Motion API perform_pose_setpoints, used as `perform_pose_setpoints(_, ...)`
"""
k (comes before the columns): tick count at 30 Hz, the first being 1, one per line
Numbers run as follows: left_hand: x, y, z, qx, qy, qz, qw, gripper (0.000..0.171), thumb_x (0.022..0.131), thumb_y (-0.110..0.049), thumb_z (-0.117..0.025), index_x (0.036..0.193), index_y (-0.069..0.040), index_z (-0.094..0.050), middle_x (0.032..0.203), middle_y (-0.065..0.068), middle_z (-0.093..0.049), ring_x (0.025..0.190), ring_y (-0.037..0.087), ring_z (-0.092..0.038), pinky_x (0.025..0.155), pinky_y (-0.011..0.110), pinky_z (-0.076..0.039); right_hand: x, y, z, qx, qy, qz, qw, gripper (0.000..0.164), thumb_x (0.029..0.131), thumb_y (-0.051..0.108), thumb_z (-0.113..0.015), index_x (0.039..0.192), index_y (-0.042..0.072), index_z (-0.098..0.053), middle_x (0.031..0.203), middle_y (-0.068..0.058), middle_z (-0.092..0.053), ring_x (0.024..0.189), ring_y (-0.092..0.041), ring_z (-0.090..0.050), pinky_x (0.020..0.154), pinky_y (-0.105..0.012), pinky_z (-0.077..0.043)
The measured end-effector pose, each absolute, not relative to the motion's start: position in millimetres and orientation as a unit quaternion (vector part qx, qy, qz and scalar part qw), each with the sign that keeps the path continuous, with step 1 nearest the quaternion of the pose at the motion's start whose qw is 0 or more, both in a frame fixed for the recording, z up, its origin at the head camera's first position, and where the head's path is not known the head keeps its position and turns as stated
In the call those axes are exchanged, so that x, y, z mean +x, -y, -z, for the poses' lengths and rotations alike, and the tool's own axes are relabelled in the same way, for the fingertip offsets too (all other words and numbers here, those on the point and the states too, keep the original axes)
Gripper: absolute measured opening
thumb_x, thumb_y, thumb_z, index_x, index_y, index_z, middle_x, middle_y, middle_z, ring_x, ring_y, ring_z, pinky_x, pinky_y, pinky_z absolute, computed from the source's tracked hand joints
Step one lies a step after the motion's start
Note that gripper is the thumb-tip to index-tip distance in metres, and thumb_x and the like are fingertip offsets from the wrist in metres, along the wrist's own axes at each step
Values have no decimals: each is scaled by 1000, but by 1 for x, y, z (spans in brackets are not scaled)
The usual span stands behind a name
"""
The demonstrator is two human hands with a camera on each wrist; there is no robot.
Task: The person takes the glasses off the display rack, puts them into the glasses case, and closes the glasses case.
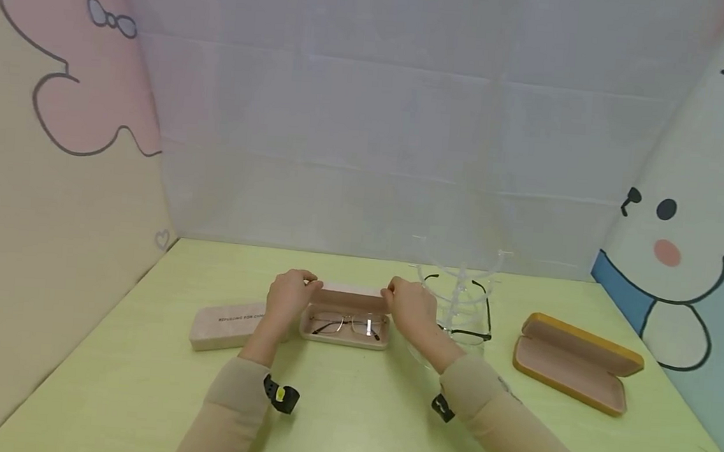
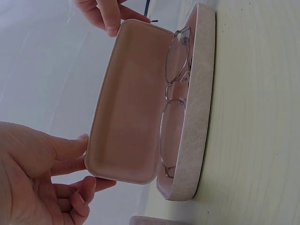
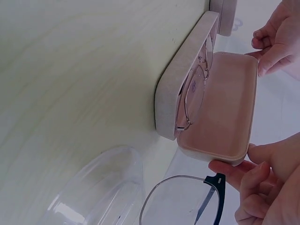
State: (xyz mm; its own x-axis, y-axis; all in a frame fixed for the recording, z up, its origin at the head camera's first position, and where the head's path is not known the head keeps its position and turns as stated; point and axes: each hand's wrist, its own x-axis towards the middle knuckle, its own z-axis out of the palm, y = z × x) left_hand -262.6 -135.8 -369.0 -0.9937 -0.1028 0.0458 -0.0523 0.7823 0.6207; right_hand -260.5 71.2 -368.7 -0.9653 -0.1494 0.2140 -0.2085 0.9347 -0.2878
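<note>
A pale glasses case (image 1: 343,341) lies on the table in the middle of the head view, its lid (image 2: 131,103) raised and its pink lining facing me. Thin metal-rimmed glasses (image 1: 355,323) rest inside the lower half, their lenses against the lining side. My left hand (image 1: 287,298) pinches the left corner of the lid between thumb and fingers. At the opposite corner, my right hand (image 1: 411,308) grips the lid's edge, thumb on the rim and fingers behind, as the right wrist view shows.
Left of the case lies a closed pale case (image 1: 229,325) with lettering. Close by my right forearm stands a clear display stand (image 1: 458,296) holding dark-framed glasses (image 1: 488,319). An open yellow case (image 1: 569,366) sits farther right. A pale curtain (image 1: 369,128) hangs behind the table.
</note>
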Motion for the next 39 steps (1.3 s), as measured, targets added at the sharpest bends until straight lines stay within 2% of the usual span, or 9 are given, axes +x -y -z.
perform_pose_setpoints(4,-261,138,370,32,950,309,25,28,90,-28,-56,106,-8,-66,75,8,-66,41,7,-22,37,19,-19,-258,-72,370,87,978,-170,85,20,90,28,-56,91,10,-65,59,0,-58,42,-11,-41,37,-23,-30)
perform_pose_setpoints(10,-257,139,369,20,965,263,1,28,92,-32,-53,106,-11,-63,83,6,-67,50,13,-43,41,24,-31,-253,-72,370,95,976,-168,96,22,89,27,-58,99,11,-69,72,-3,-67,40,-11,-44,36,-24,-31)
perform_pose_setpoints(15,-257,145,372,12,961,275,-4,30,91,-35,-53,109,-14,-63,76,7,-65,45,10,-28,40,22,-23,-251,-72,370,90,974,-183,96,18,89,27,-59,92,13,-71,75,-2,-69,48,-11,-53,39,-25,-37)
perform_pose_setpoints(16,-258,147,373,8,961,278,-6,31,91,-36,-54,111,-14,-63,80,7,-66,46,10,-33,40,22,-26,-251,-71,370,89,974,-186,98,18,88,26,-59,92,13,-71,76,-2,-69,49,-12,-54,39,-26,-38)
perform_pose_setpoints(18,-259,149,374,0,958,287,-10,33,90,-36,-55,112,-14,-64,90,9,-68,53,12,-49,43,24,-35,-250,-71,371,90,973,-189,101,18,88,26,-60,91,12,-71,77,-2,-69,53,-15,-58,41,-28,-41)
perform_pose_setpoints(21,-259,152,374,-7,952,307,-15,32,89,-36,-56,111,-13,-65,107,10,-65,86,24,-62,59,33,-48,-249,-70,373,92,969,-203,103,17,87,23,-61,90,9,-70,78,-4,-69,58,-18,-61,45,-29,-45)
perform_pose_setpoints(22,-258,153,374,-9,950,312,-15,31,89,-35,-57,109,-13,-65,108,11,-65,96,28,-61,66,38,-50,-249,-70,374,92,968,-210,104,17,87,22,-61,90,8,-70,78,-4,-69,59,-18,-62,46,-29,-46)
perform_pose_setpoints(27,-256,154,376,-13,940,341,-26,29,90,-34,-56,109,-12,-63,110,12,-63,102,31,-58,80,47,-48,-248,-69,376,90,961,-240,100,15,87,18,-61,88,6,-70,77,-5,-69,58,-16,-61,47,-28,-46)
perform_pose_setpoints(39,-252,158,382,-6,936,350,-28,27,86,-33,-61,104,-14,-65,105,11,-66,98,30,-60,81,46,-47,-240,-66,380,90,954,-281,59,14,89,13,-57,89,-1,-60,69,-8,-62,51,-11,-49,45,-22,-40)
